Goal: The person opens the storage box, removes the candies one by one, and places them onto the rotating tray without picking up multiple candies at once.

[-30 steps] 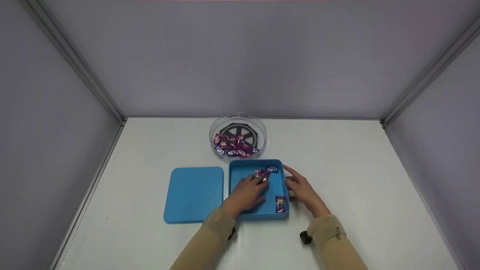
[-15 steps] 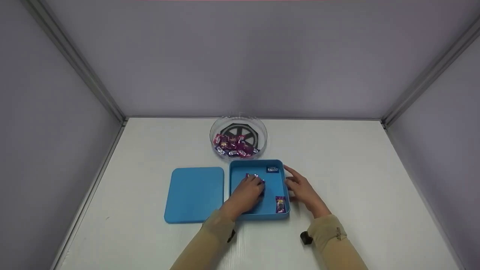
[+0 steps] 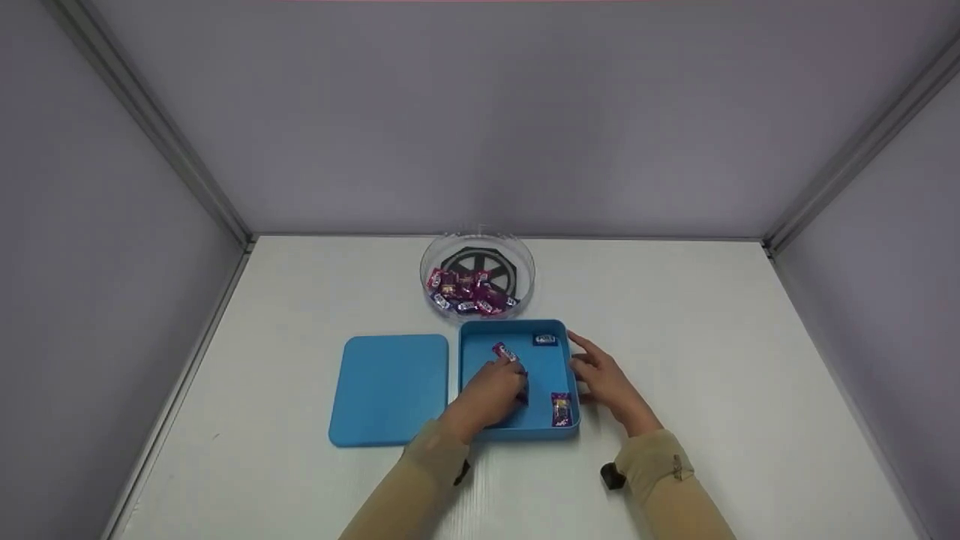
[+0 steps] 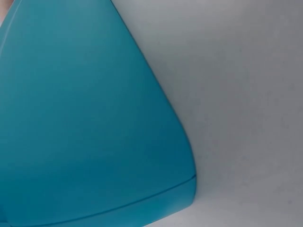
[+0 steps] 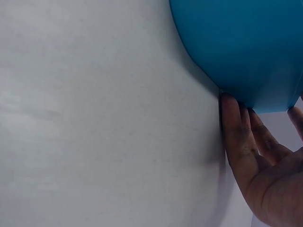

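My left hand (image 3: 491, 394) is inside the blue box (image 3: 517, 433), its fingers curled around wrapped candy. One red-and-white wrapped candy (image 3: 506, 351) sticks out past the fingertips, and a bit of purple wrapper shows below them. Two more candies lie in the box: a dark blue one (image 3: 545, 340) at the far right corner and a purple one (image 3: 561, 409) at the near right. Against the box's right outer wall rest the extended fingers of my right hand (image 3: 609, 382). The right wrist view shows that hand (image 5: 265, 161) touching the blue wall (image 5: 246, 52). Blue plastic fills much of the left wrist view.
A flat blue lid (image 3: 388, 390) lies just left of the box. Behind the box stands a clear round bowl (image 3: 528, 277) with several wrapped candies (image 3: 465, 285) in it. Grey panels (image 3: 495, 120) enclose the white table (image 3: 675, 300) at the back and sides.
My left fingers have curled and drawn candy from the far middle of the box toward the near left. The dark blue candy stays at the far corner. My right hand has not moved.
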### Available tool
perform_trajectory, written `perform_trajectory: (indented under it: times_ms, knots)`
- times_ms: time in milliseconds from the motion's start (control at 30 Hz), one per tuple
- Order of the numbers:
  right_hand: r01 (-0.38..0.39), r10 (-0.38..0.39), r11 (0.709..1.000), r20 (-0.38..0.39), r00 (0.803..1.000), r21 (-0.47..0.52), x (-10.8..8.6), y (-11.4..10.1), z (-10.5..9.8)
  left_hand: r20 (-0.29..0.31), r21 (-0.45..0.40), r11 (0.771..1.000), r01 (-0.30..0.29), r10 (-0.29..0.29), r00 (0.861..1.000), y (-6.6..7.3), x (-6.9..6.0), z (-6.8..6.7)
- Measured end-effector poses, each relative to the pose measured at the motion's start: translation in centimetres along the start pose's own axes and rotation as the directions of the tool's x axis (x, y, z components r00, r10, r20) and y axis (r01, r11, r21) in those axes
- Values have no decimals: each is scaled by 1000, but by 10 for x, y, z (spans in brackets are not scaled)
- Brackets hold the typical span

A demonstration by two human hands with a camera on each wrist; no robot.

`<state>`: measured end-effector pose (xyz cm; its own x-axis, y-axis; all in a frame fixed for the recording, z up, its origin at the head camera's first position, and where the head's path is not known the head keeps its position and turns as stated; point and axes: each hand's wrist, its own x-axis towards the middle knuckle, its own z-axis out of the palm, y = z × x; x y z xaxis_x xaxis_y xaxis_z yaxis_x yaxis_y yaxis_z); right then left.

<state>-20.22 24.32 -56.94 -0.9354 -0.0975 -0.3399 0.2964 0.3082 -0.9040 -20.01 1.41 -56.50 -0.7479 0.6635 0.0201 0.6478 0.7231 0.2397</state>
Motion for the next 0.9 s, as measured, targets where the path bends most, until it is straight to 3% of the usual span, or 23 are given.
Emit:
perform_trajectory:
  times_ms: [467,700,900]
  knots:
    - [-11,11,1000,-4,1000,-3,0,0,1,-1,-83,996,-35,35,999,0,-4,-3]
    - [-10,10,1000,-6,1000,-7,0,0,1,11,-170,985,-29,31,999,0,-5,-8]
    - [-5,5,1000,-8,1000,-17,-1,-1,1,-11,-149,989,-10,8,1000,-1,-6,-9]
